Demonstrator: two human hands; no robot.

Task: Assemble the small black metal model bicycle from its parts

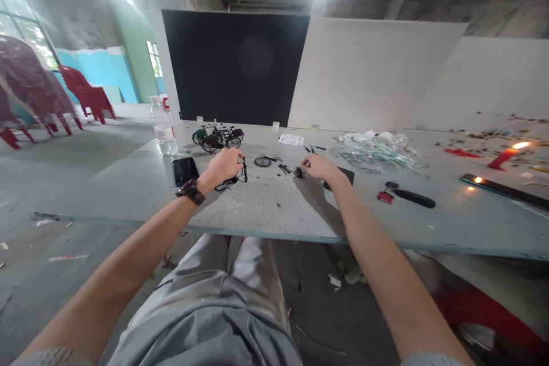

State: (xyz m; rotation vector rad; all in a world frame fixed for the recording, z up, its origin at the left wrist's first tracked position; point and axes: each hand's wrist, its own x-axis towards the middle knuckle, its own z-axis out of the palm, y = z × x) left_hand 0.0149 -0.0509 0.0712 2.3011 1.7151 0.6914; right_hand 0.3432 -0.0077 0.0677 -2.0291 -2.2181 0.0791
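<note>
My left hand, with a dark watch on its wrist, is closed on a partly built black model bicycle low over the table. Its fingers cover part of the frame. To the right, my right hand has its fingertips pinched together at a small black part; how firmly they grip it is too small to tell. Between my hands lie a loose model wheel and several thin black pieces. Several assembled model bicycles stand behind my left hand.
A phone and a water bottle are at left. Behind are a paper sheet and plastic sprues with bags. A dark flat object, keys with a black fob and a lit red candle are at right.
</note>
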